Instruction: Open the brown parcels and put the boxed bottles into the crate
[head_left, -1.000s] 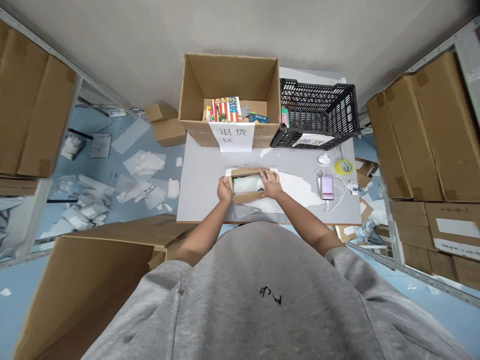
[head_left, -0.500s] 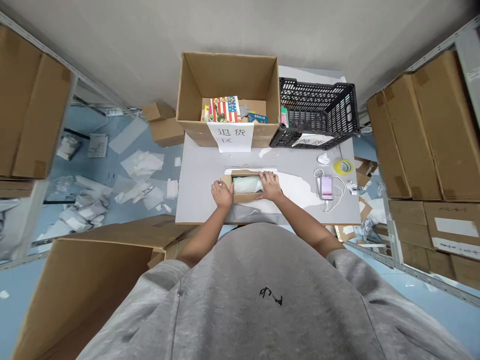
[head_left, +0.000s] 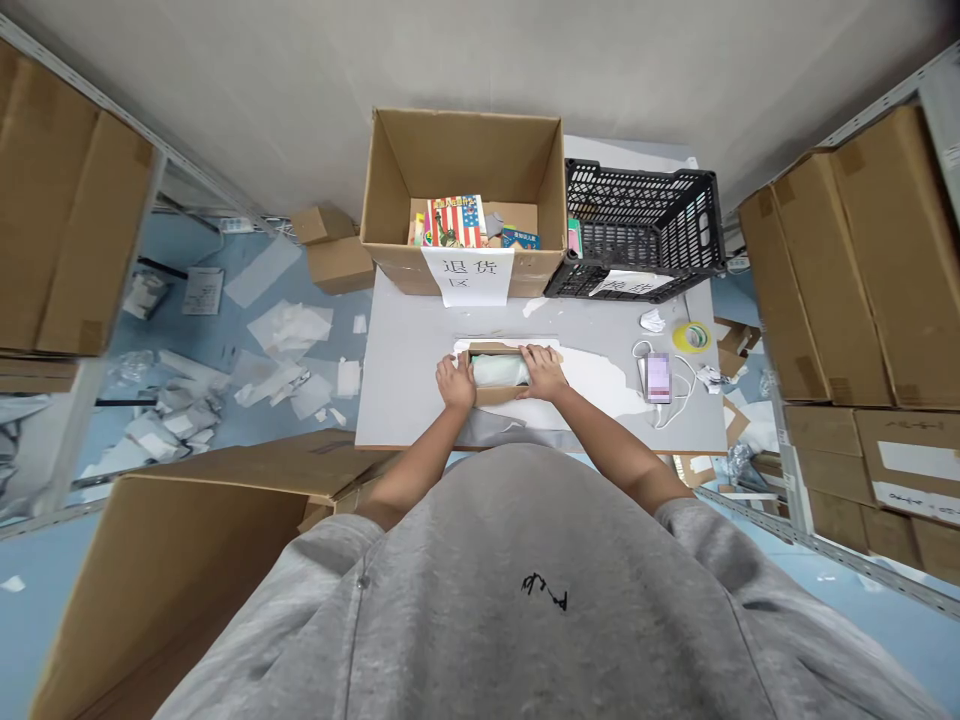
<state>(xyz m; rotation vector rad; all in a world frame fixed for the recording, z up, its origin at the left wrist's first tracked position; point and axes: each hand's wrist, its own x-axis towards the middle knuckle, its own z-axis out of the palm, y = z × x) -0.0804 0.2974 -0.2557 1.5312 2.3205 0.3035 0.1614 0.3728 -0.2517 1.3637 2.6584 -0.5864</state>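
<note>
A small open brown carton (head_left: 495, 393) lies on the grey table (head_left: 405, 370) right in front of me, with a pale green wrapped item (head_left: 499, 372) inside it. My left hand (head_left: 455, 383) is curled around the carton's left end. My right hand (head_left: 542, 372) rests on the carton's right end, fingers bent over its edge. White wrapping paper (head_left: 592, 380) lies beneath and to the right of the carton.
At the table's back stand a large open cardboard box (head_left: 465, 160) holding books, with a paper label, and a black plastic crate (head_left: 637, 230). A phone (head_left: 658, 377) with white cable and a tape roll (head_left: 690, 335) lie right. A big carton (head_left: 172, 560) stands left; paper scraps litter the floor.
My left hand slid from beside the carton's left flap back onto its left end. The right hand stays on the right end.
</note>
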